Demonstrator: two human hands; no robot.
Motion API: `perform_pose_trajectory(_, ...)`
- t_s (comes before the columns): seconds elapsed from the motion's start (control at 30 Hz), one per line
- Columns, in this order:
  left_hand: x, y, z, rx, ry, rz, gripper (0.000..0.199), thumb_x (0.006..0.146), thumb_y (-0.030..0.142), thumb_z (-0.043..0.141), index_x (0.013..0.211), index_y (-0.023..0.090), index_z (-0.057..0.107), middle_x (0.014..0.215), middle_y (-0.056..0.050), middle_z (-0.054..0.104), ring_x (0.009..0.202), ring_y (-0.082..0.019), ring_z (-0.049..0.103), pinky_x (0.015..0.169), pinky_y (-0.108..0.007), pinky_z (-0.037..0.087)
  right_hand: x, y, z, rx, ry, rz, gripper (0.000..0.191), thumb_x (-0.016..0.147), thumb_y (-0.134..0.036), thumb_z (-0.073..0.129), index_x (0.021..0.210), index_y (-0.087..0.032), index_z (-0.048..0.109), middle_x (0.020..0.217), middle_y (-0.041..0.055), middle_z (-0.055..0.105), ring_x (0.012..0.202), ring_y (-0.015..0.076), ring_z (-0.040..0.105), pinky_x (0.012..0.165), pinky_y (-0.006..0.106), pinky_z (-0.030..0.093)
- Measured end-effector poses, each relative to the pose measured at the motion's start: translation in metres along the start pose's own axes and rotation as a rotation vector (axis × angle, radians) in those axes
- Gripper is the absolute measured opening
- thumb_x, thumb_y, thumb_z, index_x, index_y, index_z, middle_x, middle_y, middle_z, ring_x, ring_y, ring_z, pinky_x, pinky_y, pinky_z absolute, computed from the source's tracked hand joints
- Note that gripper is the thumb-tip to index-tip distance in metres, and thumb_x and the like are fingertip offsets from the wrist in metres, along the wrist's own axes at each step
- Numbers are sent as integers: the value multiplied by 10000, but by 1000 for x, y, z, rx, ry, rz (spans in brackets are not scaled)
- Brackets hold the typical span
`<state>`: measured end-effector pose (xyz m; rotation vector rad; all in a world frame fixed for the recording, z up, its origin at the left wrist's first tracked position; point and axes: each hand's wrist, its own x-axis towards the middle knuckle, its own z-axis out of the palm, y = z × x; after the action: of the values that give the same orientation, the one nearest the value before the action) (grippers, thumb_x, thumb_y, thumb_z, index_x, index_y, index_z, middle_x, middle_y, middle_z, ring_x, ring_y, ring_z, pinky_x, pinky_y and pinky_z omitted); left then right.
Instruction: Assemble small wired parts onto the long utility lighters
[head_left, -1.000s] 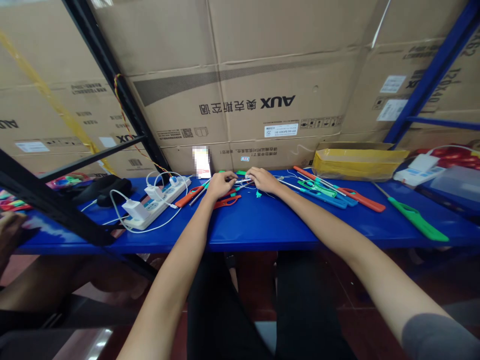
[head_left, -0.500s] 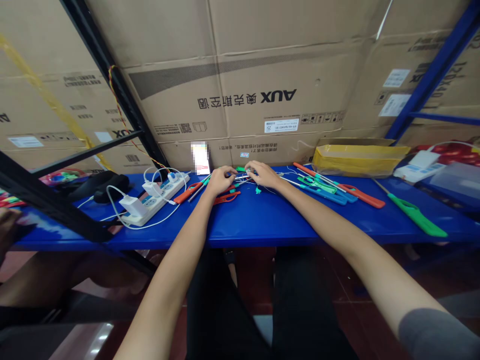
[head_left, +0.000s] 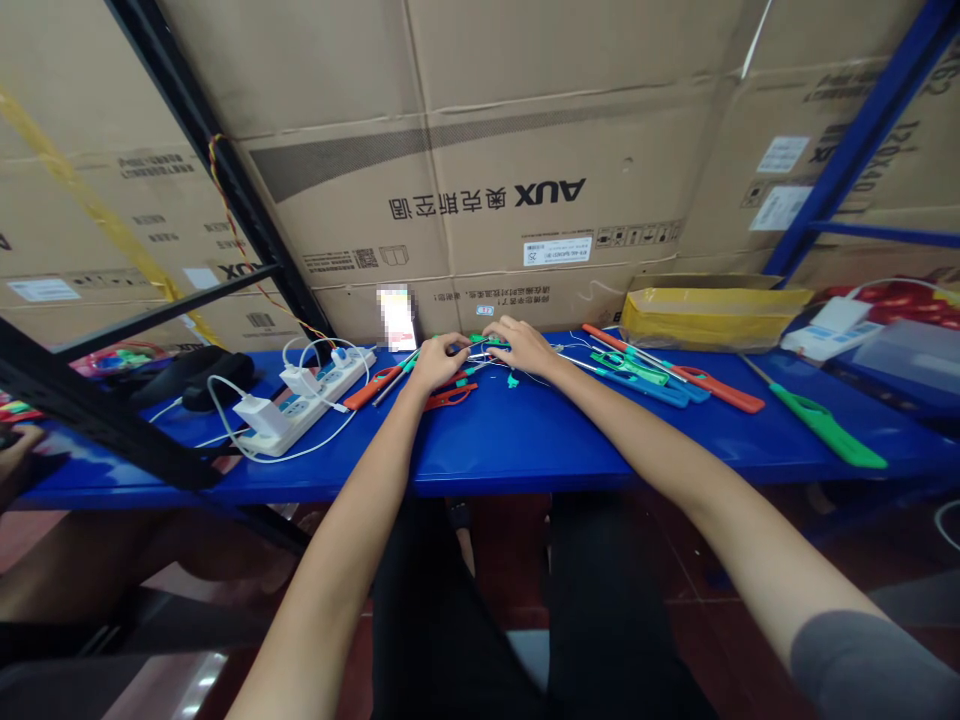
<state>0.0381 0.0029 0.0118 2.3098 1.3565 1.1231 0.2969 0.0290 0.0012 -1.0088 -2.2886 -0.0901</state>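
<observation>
In the head view, the left hand point(head_left: 441, 360) and right hand point(head_left: 519, 345) bend over small parts point(head_left: 480, 357) at the far side of the blue table point(head_left: 517, 440). Their fingers are curled; I cannot tell if they pinch anything. A red stick with a handle point(head_left: 450, 398) lies just near the left hand. Blue sticks point(head_left: 656, 388) lie right, a white power strip point(head_left: 307, 402) left.

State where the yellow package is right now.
In the head view, the yellow package sits right of centre at the back of the blue table, before the cardboard.
</observation>
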Motion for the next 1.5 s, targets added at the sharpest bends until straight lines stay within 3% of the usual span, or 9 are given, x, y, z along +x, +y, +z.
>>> perform_pose_trajectory(0.23,-1,4,0,25,-37,15,299,1026,409,669,1054,209,889,1057,-97,893,1002,-317,803,980,-402,598,2,-1,-9,-73,42,50,222,1170,-409,689,1302,-289,822,1220,102,714,1094,298,674,1056,415,488)
perform_pose_trajectory(0.53,0,1,-2,52,-71,-22,373,1033,451,624,1002,206,904,1058,-97,899,1030,-328,812,972,-380,591,0,24,-21,-19,140,180,242,1135,-467,739,1280,-309,851,1147,84,700,1036,295,683,990,423,540)
perform_pose_trajectory(0.7,0,1,-2,45,-74,-18,381,1020,450,629,1048,206,920,1117,-92,909,1076,-331,813,990,-377,605,-1,33,-24,23,175,226,231,1116,-452,753,1240,-291,863,1086,69,690,959,269,675,944,393,539)
perform_pose_trajectory(0.83,0,1,-1,61,-80,-21,378,1038,452,616,1017,217,910,1024,-86,899,996,-329,809,910,-374,609,-2,34,-24,43,170,248,238,1107,-457,752,1222,-285,871,1054,64,693,939,266,677,922,384,544)
perform_pose_trajectory(0.97,-1,1,1,38,-59,23,361,1062,424,612,1111,229,912,1109,-86,906,1030,-328,811,925,-367,605,-3,35,-25,52,190,230,270,1109,-491,740,1211,-280,874,1035,67,702,924,270,675,933,397,552)
perform_pose_trajectory(1.1,-1,2,1,54,-57,19,389,1092,443,598,1135,217,912,982,-76,880,932,-302,791,896,-355,596,-2,36,-27,40,181,228,274,1118,-489,727,1193,-270,874,1041,79,718,961,286,684,987,419,547)
perform_pose_trajectory(1.23,-1,0,0,12,-78,-38,342,1028,301,635,1226,189,890,1009,-74,878,950,-292,793,916,-359,598,-2,35,-27,31,124,204,257,1129,-423,693,1216,-253,865,1107,103,770,1051,311,697,1038,444,544)
perform_pose_trajectory(1.33,0,-4,1,-82,-84,-100,435,943,169,621,1319,172,838,1089,-82,885,956,-272,801,933,-363,620,-2,33,-24,16,78,205,258,1122,-296,631,1214,-242,865,1190,120,811,1110,324,715,1049,454,555)
perform_pose_trajectory(1.5,1,-12,4,-230,-64,-118,425,926,180,664,1334,180,782,1168,-111,890,886,-240,805,921,-387,664,-2,31,-18,-2,2,226,368,1079,-162,544,1224,-244,872,1271,118,832,1153,326,742,1043,453,578)
